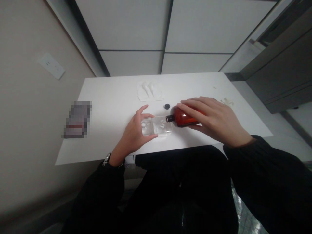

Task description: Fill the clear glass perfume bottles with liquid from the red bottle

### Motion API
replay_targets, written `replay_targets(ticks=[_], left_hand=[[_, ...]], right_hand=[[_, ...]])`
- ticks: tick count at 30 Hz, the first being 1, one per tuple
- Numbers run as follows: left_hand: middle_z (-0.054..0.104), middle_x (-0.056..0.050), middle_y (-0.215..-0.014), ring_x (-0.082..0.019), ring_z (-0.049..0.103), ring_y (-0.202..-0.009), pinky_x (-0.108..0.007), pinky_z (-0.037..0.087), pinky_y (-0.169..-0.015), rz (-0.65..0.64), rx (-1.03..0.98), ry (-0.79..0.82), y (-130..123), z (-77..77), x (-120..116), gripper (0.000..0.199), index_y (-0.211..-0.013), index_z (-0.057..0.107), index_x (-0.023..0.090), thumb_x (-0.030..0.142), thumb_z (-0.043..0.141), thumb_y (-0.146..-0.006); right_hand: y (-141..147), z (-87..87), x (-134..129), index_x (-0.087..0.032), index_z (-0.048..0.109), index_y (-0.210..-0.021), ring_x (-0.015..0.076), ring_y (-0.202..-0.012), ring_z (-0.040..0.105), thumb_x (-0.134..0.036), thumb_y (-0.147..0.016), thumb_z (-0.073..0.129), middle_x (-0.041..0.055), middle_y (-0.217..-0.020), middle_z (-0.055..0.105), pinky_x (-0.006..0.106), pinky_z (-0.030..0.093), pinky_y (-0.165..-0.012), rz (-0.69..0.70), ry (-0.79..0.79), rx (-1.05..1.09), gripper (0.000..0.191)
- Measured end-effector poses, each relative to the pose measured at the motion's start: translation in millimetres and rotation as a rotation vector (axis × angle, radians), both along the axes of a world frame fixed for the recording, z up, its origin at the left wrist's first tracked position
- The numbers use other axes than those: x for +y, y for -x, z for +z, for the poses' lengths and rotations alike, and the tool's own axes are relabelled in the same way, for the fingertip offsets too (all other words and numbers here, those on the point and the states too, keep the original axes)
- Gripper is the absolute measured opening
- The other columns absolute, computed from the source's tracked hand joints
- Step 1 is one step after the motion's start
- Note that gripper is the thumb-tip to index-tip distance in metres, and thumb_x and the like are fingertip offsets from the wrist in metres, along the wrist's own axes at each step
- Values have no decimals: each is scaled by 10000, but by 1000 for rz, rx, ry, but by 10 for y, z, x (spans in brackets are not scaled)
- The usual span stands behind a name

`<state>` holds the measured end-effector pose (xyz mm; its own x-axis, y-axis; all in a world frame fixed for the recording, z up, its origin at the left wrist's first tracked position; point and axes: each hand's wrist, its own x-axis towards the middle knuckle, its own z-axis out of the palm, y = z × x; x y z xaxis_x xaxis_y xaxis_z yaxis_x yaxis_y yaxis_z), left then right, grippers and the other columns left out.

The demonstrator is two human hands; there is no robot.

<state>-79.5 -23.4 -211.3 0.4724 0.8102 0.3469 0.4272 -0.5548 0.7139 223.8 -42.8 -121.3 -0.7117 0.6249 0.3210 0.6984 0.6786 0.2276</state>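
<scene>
Thumb and fingers of my left hand grip a clear, flat plastic container by its long sides on the white table. The container has a round feature in its left part, partly behind the fingers. My right hand is wrapped over an amber bottle tipped onto its side. The bottle's uncapped black-threaded neck points left, above the right part of the container. Whether liquid is coming out cannot be made out. Just behind the neck lies a small black cap.
Two whitish, elongated pieces lie on a thin clear sheet at the table's back. A crumpled pale scrap is at the right. A pixelated dark object sits at the left edge of the white table.
</scene>
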Motion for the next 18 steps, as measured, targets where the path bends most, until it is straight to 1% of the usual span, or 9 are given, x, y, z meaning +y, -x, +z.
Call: replay_targets(ticks=[4,8,13,18], left_hand=[[599,-163,-1449,-356,603,-1345,-612,403,-1212,1,18,-26,-3,-14,3,1036,-1569,249,269,275,904,-766],[630,-153,-1414,-355,599,-1351,-606,410,-1208,14,4,-7,-6,-18,0,1077,-1582,225,263,269,912,-752],[615,-156,-1431,-353,612,-1334,-616,404,-1211,-11,9,-24,-1,-8,5,1044,-1579,237,274,282,901,-773],[620,-155,-1420,-364,599,-1346,-628,411,-1204,-2,19,-17,-8,-11,8,1062,-1573,220,273,284,909,-764]], right_hand=[[5,8,6,-140,501,-1526,365,-1225,687,-175,-974,670,209,-1405,693,520,602,-935,-1,1,6,579],[0,12,13,-153,498,-1535,356,-1236,683,-156,-971,664,200,-1410,693,516,594,-953,5,-1,16,588],[-15,25,16,-144,477,-1546,361,-1230,685,-152,-989,623,209,-1406,693,525,597,-931,19,-19,-13,575],[-28,42,16,-135,474,-1543,371,-1235,681,-147,-986,615,218,-1409,689,538,594,-936,25,-15,-25,575]])
